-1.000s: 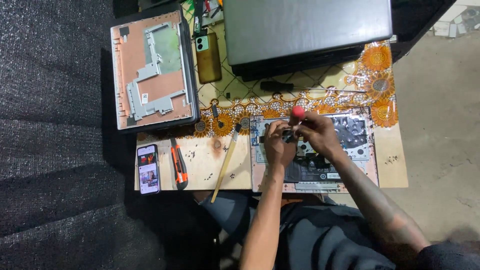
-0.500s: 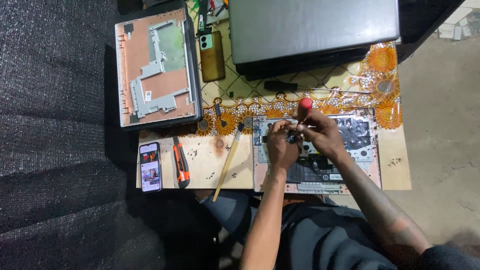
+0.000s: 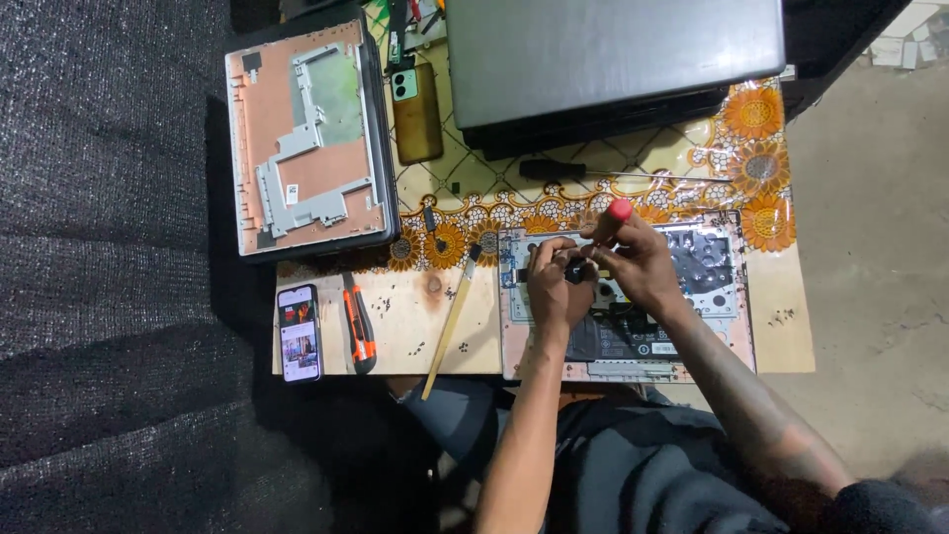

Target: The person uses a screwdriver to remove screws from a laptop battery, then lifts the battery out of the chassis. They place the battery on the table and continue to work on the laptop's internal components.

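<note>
**Both hands working inside an opened laptop base**

Small wooden table (image 3: 415, 341) carrying everything, far half under a glossy plastic cloth (image 3: 751, 168) with orange flowers. Closed grey laptop (image 3: 613, 59), smooth matte lid, lying at the far edge. Detached laptop bottom cover (image 3: 306, 138), copper-coloured inside with a grey metal plate, lying at far left, overhanging the table. Opened laptop base (image 3: 712, 267) sitting at the near edge right in front of the person, board and black battery exposed. Right hand (image 3: 643, 267) gripping a red-capped screwdriver (image 3: 619, 210), tip hidden between the hands. Left hand (image 3: 556, 287) curling its fingers around a small black part (image 3: 573, 272), touching the right hand; what the part is, cannot tell. Long black screwdriver (image 3: 593, 170) lying just behind the base. Thin wooden brush (image 3: 452, 321) lying diagonal left of the base. Olive phone (image 3: 417, 111) beside the cover. Lit smartphone (image 3: 299, 333) and orange utility knife (image 3: 359, 323) at near left.
</note>
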